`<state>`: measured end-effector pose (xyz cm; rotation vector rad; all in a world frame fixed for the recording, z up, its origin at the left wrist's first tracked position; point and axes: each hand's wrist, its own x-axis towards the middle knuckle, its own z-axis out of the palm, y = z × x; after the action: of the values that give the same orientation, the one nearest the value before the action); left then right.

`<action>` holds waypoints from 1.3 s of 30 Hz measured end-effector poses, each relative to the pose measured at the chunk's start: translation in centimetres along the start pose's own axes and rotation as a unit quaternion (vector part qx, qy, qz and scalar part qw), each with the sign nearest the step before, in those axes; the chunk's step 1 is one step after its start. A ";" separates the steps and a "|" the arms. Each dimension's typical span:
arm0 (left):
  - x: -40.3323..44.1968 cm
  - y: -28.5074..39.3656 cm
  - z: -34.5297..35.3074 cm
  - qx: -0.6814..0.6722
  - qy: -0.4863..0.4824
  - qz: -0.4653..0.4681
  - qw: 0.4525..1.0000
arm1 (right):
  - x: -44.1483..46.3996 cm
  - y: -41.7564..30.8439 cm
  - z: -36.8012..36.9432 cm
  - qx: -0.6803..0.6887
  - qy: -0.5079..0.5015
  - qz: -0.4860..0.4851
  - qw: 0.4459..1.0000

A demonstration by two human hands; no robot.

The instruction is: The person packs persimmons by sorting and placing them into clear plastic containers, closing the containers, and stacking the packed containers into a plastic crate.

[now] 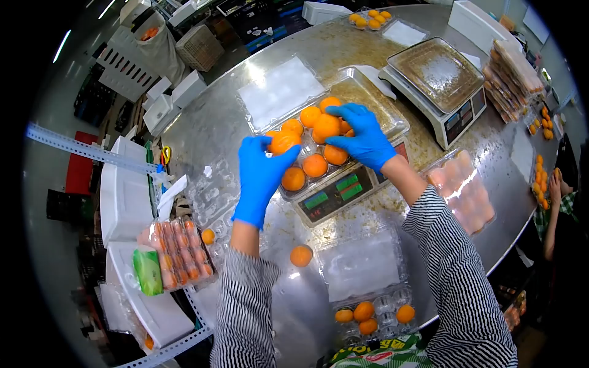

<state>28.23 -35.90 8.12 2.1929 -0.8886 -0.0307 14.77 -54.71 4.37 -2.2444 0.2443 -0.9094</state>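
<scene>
In a blue glove, my left hand (262, 173) has its fingers and thumb round an orange (285, 143) over the left part of a clear tray. My right hand (361, 136), also gloved in blue, grips another orange (326, 126) above the tray's right part. Several oranges sit in the tray, among them one at the front (315, 165). The tray rests on a scale (334, 196) with lit green displays. Its lid (279, 92), lined with white, lies folded open behind it.
A second scale (435, 70) stands at the back right, beside stacked packs (512, 76). A loose orange (301, 256) lies in front. Another open tray (385, 319) holds several oranges near my body. Filled packs (181, 251) are at left. A co-worker's hand (555, 187) shows at far right.
</scene>
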 end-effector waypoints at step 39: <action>-41.2 8.6 -2.1 -0.179 -0.224 -0.070 0.955 | -36.7 -17.2 -14.4 0.403 -0.108 0.495 0.762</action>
<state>-7.40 -13.65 5.29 1.9246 -0.8821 -0.7271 -23.28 -34.76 3.34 -1.0982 0.6903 -0.0853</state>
